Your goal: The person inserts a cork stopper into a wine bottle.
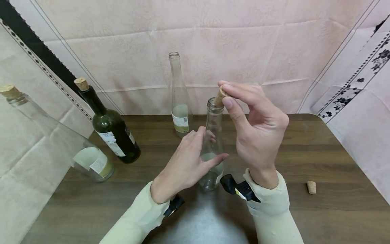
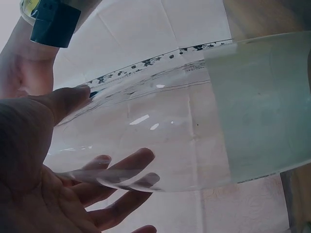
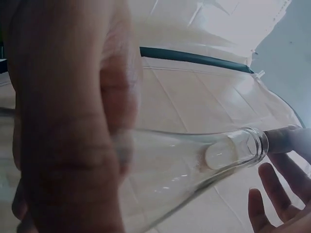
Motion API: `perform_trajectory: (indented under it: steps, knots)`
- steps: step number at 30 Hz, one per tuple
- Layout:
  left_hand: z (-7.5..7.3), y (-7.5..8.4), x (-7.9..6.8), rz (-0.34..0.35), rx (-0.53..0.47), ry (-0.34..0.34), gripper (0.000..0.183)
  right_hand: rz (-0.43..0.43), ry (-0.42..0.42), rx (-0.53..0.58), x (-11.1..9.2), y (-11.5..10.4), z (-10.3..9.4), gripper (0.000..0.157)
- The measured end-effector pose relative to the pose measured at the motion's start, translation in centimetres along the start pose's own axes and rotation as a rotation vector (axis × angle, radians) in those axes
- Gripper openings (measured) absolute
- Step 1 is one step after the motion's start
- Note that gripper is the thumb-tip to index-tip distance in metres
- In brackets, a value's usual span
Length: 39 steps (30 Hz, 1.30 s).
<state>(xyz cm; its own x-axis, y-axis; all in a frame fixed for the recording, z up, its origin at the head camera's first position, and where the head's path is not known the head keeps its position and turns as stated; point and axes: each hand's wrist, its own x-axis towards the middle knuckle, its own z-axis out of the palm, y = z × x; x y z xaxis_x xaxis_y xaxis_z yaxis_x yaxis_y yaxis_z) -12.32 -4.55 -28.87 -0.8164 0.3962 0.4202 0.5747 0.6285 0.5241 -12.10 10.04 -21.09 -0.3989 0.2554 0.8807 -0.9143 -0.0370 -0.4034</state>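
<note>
A clear glass bottle stands upright in the middle of the table. My left hand loosely holds its body, thumb across the near side and fingers behind, partly seen through the glass. In the left wrist view, the left hand is round the narrower part of the clear bottle, above the pale label. My right hand pinches a cork between thumb and index finger, slightly tilted at the bottle's mouth. In the right wrist view, right-hand fingers meet the bottle mouth; they largely hide the cork.
Left of the hands stand a corked dark green bottle and a corked clear bottle. Behind them, an uncorked clear bottle stands near the back edge. A loose cork is on the wooden table at right. Pale cloth hangs behind.
</note>
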Motion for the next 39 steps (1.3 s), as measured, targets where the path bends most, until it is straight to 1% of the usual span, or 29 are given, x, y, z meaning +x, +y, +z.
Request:
perform_trajectory:
  steps: [5, 10, 16, 20, 24, 27, 32, 39]
  knots:
    - [0.0, 0.0, -0.1, 0.017, 0.012, 0.007, 0.050, 0.021, -0.026, -0.013, 0.0, 0.3, 0.2, 0.018]
    - [0.1, 0.0, -0.1, 0.039, 0.011, 0.013, 0.049, 0.054, -0.077, -0.010, 0.1, 0.8, 0.2, 0.023]
    - [0.2, 0.0, 0.0, 0.052, 0.003, 0.014, 0.049, 0.035, -0.083, -0.005, 0.1, 1.4, 0.4, 0.029]
    - [0.2, -0.1, -0.1, 0.052, 0.002, 0.013, 0.050, 0.026, -0.081, 0.005, 0.0, 1.6, 0.7, 0.026]
    - [0.0, -0.2, -0.1, 0.044, -0.007, 0.004, 0.051, 0.073, -0.080, 0.063, -0.1, 1.7, 0.9, 0.019]
    - [0.0, -0.3, -0.1, 0.042, -0.013, -0.002, 0.051, 0.097, -0.098, 0.078, -0.1, 1.7, 0.8, 0.016]
    - [0.0, -0.3, -0.1, 0.035, -0.022, -0.015, 0.050, 0.088, -0.155, 0.051, 0.0, 1.5, 0.2, 0.014]
    - [-0.1, -0.3, -0.1, 0.022, -0.027, -0.027, 0.049, 0.066, -0.183, 0.004, -0.2, 1.4, -0.2, 0.015]
